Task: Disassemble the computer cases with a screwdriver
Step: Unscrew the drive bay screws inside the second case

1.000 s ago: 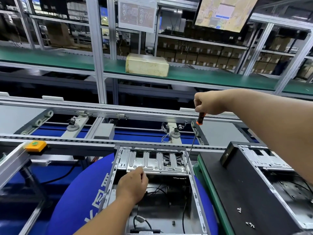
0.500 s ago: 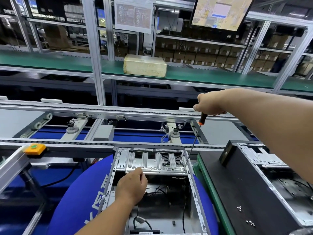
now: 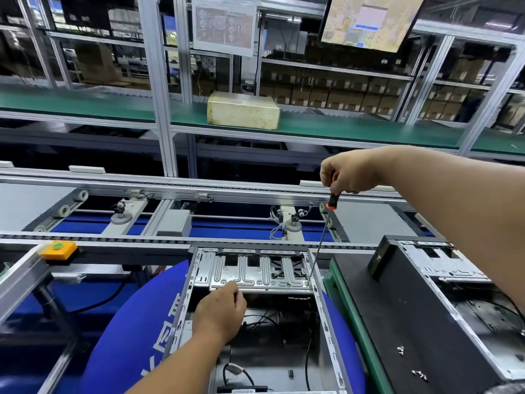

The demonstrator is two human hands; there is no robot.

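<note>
Head view. The right hand [image 3: 348,176] is curled round the handle of a long screwdriver [image 3: 322,240], gripping it near the top with the orange collar showing just below the fingers. The thin shaft slopes down and toward the person's left, and its tip meets the near right corner of the silver drive bracket [image 3: 255,273] inside the open computer case [image 3: 326,317]. The step in hand looks like backing out a screw at that corner, though the screw head itself is too small to make out.

To do it well, I would bring the shaft nearer to upright over the screw: at this slant the tip may ride out of the slot. Steady downward pressure while turning should keep it seated, and the bracket needs bracing so it does not shift as the screw loosens.

The left hand [image 3: 220,311] does that bracing. It rests at the bracket's near edge with fingers bent over it; whether they actually grip the metal I cannot tell.

The case lies below and between both hands, on a blue cushion [image 3: 119,336]. Beyond the right forearm sits a second case [image 3: 443,268] on a black panel [image 3: 397,322], where a few loose screws [image 3: 419,373] lie.
</note>
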